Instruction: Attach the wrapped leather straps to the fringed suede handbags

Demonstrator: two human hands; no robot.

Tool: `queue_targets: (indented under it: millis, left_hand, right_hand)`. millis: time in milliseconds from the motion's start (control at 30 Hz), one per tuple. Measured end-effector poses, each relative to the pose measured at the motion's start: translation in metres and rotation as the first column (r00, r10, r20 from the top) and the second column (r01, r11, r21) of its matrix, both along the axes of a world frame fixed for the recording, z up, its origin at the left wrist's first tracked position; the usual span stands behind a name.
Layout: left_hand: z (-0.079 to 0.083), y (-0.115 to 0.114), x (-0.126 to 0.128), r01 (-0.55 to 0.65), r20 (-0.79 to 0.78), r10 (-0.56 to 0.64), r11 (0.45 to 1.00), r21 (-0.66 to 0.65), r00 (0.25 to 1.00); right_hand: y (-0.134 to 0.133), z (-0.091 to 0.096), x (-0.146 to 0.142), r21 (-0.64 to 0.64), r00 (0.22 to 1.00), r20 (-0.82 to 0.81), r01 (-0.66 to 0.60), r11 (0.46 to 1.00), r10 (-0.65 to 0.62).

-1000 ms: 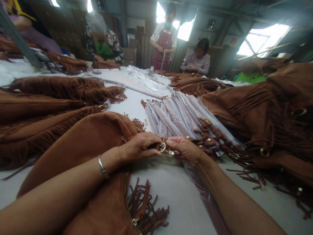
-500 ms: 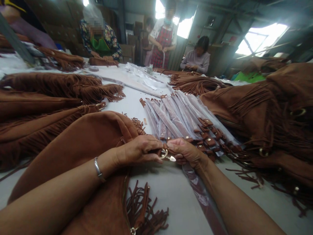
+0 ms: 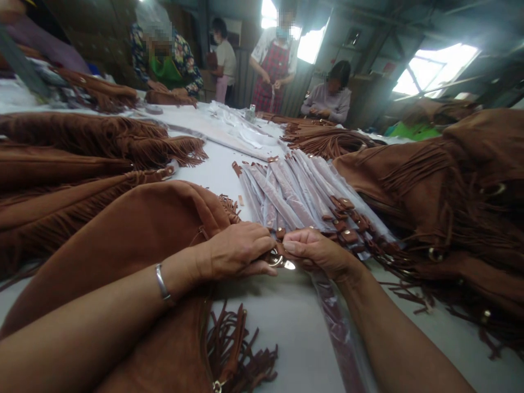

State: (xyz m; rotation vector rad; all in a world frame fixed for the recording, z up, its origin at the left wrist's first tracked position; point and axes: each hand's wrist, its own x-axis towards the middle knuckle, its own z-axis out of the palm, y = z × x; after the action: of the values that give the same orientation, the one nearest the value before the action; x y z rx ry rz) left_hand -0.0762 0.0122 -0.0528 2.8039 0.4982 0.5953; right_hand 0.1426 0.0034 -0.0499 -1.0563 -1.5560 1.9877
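Observation:
My left hand (image 3: pixel 235 251) and my right hand (image 3: pixel 315 252) meet low in the middle of the view, pinching a brown suede strap end with a metal buckle (image 3: pixel 280 261) between them. The buckle is mostly hidden by my fingers. A silver bangle (image 3: pixel 162 283) circles my left wrist. That arm lies across a large tan suede fringed bag (image 3: pixel 123 234). Just beyond my fingers lies a bundle of straps in clear plastic sleeves (image 3: pixel 295 196), with leather tabs and metal studs at their ends. A clear sleeve (image 3: pixel 333 322) runs from my right hand toward me.
Piles of fringed suede bags (image 3: pixel 442 185) fill the right and left of the white work table (image 3: pixel 286 338). Several co-workers (image 3: pixel 327 93) stand or sit across the table, with white packing sheets (image 3: pixel 233 123) in front of them. Cardboard boxes and bright windows lie behind.
My hands have drawn closer around the buckle, and my fingers now cover more of it. The view has swung slightly, bringing another person into sight at the back.

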Motion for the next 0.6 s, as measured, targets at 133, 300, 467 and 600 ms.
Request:
queue_targets:
  millis: [133, 300, 467, 600]
  left_hand:
    - [-0.002, -0.002, 0.003, -0.011, -0.046, 0.016, 0.995, 0.103, 0.999]
    - [-0.005, -0.004, 0.002, -0.031, -0.033, 0.037, 0.984, 0.173, 0.999]
    - [-0.006, -0.007, 0.004, 0.022, -0.052, -0.008, 0.965, 0.263, 0.999]
    - [-0.006, -0.006, 0.005, 0.011, -0.100, 0.022, 0.948, 0.319, 0.995]
  right_hand:
    - [0.003, -0.008, 0.002, -0.034, 0.999, -0.047, -0.025, 0.999, 0.023]
    - [0.004, -0.009, 0.004, -0.009, 0.996, -0.083, -0.015, 1.000, 0.014]
    - [0.004, -0.001, 0.008, 0.053, 0.986, 0.007, -0.168, 0.984, 0.168]
    - [0.002, 0.008, 0.009, 0.174, 0.972, 0.147, -0.207, 0.963, 0.182]
